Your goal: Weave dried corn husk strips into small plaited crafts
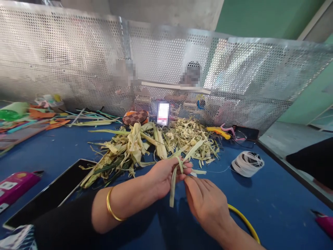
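In the middle of the head view, my left hand (161,177) has its fingers closed around pale green corn husk strips (172,187). One strip hangs down from the fingers and others stick up and to the right. My right hand (208,198) meets the left fingertips in a pinch; what lies between its fingertips is hidden. From beside the hands a thin thread (216,171) runs right to a spool of white thread (247,164). Just beyond the hands lie a heap of dry corn husks (135,142) and a pile of shredded husk bits (191,135).
A dark flat tablet-like slab (52,191) and a magenta box (18,189) lie at left. A lit phone (163,114), a checkered pouch (135,118) and a yellow-handled tool (218,132) sit near the perforated metal screen (161,55). People are partly visible behind it.
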### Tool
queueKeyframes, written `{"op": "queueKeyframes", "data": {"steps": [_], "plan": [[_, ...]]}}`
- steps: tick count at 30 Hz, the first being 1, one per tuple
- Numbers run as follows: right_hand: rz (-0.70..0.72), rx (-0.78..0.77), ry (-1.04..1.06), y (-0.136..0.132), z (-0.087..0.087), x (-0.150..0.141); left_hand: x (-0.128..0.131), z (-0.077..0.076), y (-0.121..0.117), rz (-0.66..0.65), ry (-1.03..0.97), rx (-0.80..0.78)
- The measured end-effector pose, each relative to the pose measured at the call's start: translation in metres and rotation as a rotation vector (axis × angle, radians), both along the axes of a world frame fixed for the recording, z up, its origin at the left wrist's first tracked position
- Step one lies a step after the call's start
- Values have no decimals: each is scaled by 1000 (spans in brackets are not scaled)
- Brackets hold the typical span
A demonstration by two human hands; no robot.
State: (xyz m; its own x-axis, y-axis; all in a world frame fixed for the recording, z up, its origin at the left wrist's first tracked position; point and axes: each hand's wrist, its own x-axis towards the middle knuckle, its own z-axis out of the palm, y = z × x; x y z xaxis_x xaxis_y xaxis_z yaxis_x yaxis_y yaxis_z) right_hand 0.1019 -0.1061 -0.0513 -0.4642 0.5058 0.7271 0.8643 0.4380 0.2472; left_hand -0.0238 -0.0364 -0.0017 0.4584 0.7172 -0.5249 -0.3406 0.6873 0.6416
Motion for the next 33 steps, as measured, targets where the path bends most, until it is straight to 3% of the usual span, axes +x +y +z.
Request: {"op": "queueKeyframes", "data": {"steps": [5,9,13,19,22,25,29,33], "plan": [[37,38,21,-4,9,-2,2,3,-3,48,50,62],[138,-2,-85,-3,10,-9,5,-2,-11,3,35,168],[124,-76,-140,0,6,-9,5,-11,-16,-69,55,242],[173,-165,42,-2,11,-7,4,-21,-15,-161,32,301],[195,-175,265,-2,14,-2,4,-19,-14,-136,97,331],[67,-224,666,1,15,6,3,-12,-13,-133,151,350],[-43,-567,1227,11,11,13,2,-8,-11,-143,184,411],[74,-876,1640,15,9,8,1,-10,-10,-166,205,438]]}}
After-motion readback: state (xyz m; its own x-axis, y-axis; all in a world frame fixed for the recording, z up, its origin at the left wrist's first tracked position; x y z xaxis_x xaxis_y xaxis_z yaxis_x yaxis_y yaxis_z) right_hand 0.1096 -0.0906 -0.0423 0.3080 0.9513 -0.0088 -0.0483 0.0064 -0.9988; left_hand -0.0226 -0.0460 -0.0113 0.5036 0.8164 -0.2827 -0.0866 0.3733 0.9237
